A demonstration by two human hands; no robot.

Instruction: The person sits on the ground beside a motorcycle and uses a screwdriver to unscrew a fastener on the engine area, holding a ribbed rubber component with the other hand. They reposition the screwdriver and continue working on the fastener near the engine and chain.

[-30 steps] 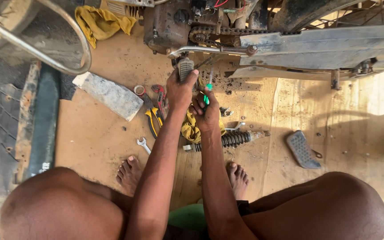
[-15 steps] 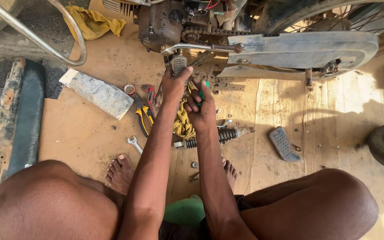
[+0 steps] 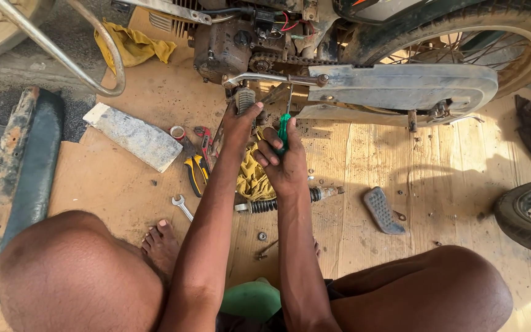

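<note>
Moved: right hand (image 3: 284, 157) has shifted rightward, off the left hand.
Right hand: fingers curled round one green plastic-handled screwdriver (image 3: 285, 126), steel tip up at the chain cover (image 3: 401, 86).
Left hand (image 3: 241, 120): closed on the ribbed rubber footpeg (image 3: 245, 98).
Floor: one coil-sprung shock absorber (image 3: 278, 201), one small spanner (image 3: 182, 207), crumpled yellow rag (image 3: 253, 178).

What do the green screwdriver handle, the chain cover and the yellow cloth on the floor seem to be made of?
Screwdriver handle in the right hand: probably plastic, since it is translucent green and glossy. Chain cover: looks like sheet metal, dull grey with scuffs and grime. Yellow cloth: soft woven fabric, crumpled into folds and stained.
</note>
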